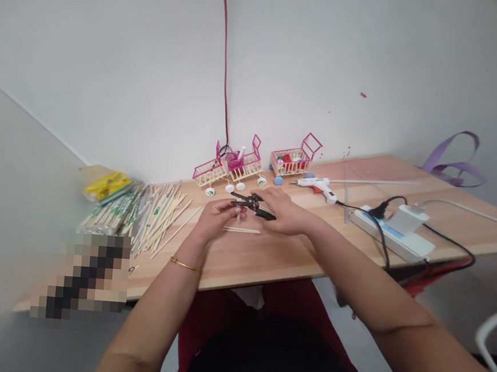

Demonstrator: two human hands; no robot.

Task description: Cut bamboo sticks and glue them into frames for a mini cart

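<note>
My right hand [281,210] is closed round the dark handles of a pair of pliers [251,202], which look like wire cutters with their jaws pointing left. In my left hand [219,218], thumb and fingers pinch a short piece of pale wooden stick [238,215] just under the jaws. Whether the jaws touch the stick, I cannot tell. On the table below the hands lie pale sticks [242,230], side by side. Several loose wooden sticks [164,219] are spread to the left of my left hand.
Small pink-and-wood carts [208,174] stand along the wall, one cart [291,162] holding coloured bits. A white glue gun [317,185] lies right of them. A power strip [391,234] with cables sits near the right edge. Wrapped stick bundles [111,212] and a yellow packet [107,186] lie left.
</note>
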